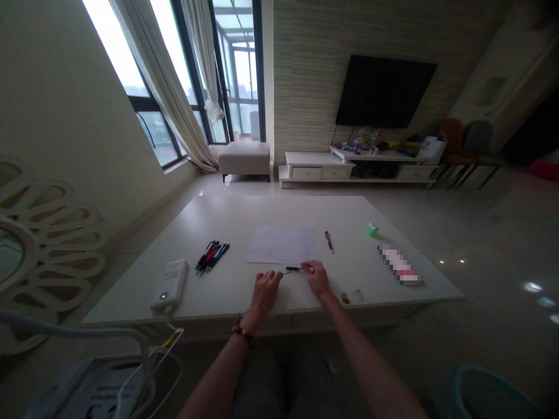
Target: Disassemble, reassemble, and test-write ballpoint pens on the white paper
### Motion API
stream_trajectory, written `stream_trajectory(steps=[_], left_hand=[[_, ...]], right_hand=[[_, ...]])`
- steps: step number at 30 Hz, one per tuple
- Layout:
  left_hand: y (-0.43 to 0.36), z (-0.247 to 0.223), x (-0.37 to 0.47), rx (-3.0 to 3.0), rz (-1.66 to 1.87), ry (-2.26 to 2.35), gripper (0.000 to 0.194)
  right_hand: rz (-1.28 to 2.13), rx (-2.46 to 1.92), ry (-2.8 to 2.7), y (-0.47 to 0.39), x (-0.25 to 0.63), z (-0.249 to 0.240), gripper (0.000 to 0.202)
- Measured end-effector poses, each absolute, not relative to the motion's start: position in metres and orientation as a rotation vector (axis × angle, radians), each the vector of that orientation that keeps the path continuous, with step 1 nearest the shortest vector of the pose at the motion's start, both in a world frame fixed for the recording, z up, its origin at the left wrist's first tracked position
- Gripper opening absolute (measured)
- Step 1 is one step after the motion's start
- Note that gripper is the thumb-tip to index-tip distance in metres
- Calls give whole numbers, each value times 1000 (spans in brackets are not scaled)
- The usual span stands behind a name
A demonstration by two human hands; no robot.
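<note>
Both hands meet over the near part of the white table [236, 294], just in front of a sheet of paper [282, 244]. My left hand [265, 289] is closed in a pinch on the end of a thin dark rod, which looks like a pen refill [286, 273]. Closed fingers of my right hand [316, 277] hold a black pen part [293, 268] that points left. Whether the rod and the pen part touch is too small to tell. Beyond my right hand lies a pink and black pen [329, 241].
Several pens [212, 256] lie in a bunch on the left, near a white power strip [172, 283] with a cable. To the right are a green box [372, 229] and a blurred-out long item [399, 265]. Small brown bits [345, 298] sit by the front edge.
</note>
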State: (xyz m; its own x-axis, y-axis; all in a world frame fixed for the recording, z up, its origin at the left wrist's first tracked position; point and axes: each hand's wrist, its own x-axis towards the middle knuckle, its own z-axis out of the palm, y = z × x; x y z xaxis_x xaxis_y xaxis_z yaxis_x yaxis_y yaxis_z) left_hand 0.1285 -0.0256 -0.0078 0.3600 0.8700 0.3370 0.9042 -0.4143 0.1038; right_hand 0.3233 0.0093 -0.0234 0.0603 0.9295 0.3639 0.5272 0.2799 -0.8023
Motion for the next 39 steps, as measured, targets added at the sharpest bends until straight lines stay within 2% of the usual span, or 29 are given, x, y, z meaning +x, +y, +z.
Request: stream_trajectory(steps=[8,15,22,31,39], left_hand=[[-27,-5,131,-2590,-479,-1595,15],[-26,-5,128,-2463,-525,-1736,22],[-27,-6,128,-2483,-520,-1724,21],[-27,-2,129,-2676,-467,-1610,18],[-27,-6,128,-2693,-514,-1553,15]], right_hand=[[668,-1172,-1749,-9,302,-15,13],[549,-1349,-1655,-9,330,-28,15],[572,-1351,-1724,-1,317,-31,12],[561,-1317,-1640,-24,326,-27,26],[615,-1229,-1723,-24,314,-29,18]])
